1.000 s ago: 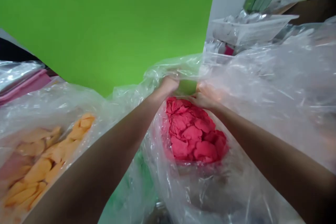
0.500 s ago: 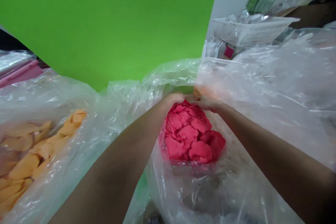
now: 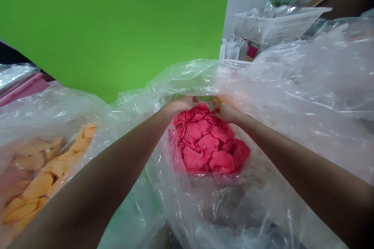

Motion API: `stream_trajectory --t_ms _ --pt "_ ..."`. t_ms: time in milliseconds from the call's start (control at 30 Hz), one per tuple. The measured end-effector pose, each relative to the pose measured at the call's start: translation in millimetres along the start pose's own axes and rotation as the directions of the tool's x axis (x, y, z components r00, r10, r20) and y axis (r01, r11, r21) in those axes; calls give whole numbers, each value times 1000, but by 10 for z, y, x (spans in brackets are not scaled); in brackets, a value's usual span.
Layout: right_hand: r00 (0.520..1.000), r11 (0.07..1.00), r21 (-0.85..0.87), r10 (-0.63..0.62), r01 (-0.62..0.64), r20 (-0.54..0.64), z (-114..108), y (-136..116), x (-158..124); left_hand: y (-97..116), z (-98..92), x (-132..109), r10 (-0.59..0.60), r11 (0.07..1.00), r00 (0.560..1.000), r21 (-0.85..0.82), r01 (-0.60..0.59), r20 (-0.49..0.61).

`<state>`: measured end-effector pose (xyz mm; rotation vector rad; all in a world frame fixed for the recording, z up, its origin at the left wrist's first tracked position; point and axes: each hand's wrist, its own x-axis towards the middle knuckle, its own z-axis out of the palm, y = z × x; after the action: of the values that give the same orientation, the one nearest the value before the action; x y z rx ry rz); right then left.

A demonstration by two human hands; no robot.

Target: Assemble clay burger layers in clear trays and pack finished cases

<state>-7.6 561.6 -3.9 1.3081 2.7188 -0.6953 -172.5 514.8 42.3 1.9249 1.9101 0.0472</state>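
Left hand and right hand meet at a red dough mound inside a clear plastic bag.

Far left, orange dough pieces lie in a separate bag. Both hands, half curled, touch the mound's far edge, any grip unclear. The mound sits crumpled in the bag's open middle, unwrapped. Far right, a white plastic basket stands beyond.

One view from my own head, facing forward and down, close above the red dough, green panel beyond it
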Motion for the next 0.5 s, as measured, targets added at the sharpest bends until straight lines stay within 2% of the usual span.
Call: stream_trajectory --t_ms 100,200,267,333,400,433,500 --pt "994 994 -66 -92 88 -64 -41 -126 -115 68 16 -294 20 999 999 51 -18 -47" --pt "959 961 -107 -265 255 -99 -58 -330 -312 79 111 -718 40 974 999 224 -38 -4" --pt "910 911 -118 -405 394 -84 -18 -481 -474 19 193 -1032 23 912 995 406 -62 101" --pt "849 847 -116 -526 518 -54 73 -611 -632 -79 266 -1324 -33 813 970 571 -113 240" --pt "799 795 -115 -601 595 -17 196 -702 -765 -181 315 -1556 -88 737 941 657 -159 326" --pt "781 773 -133 -625 620 3 259 -732 -819 -224 330 -1642 -101 716 937 678 -165 335" --pt "750 729 -211 -660 651 36 369 -763 -904 -284 346 -1748 -79 739 958 661 -130 276"
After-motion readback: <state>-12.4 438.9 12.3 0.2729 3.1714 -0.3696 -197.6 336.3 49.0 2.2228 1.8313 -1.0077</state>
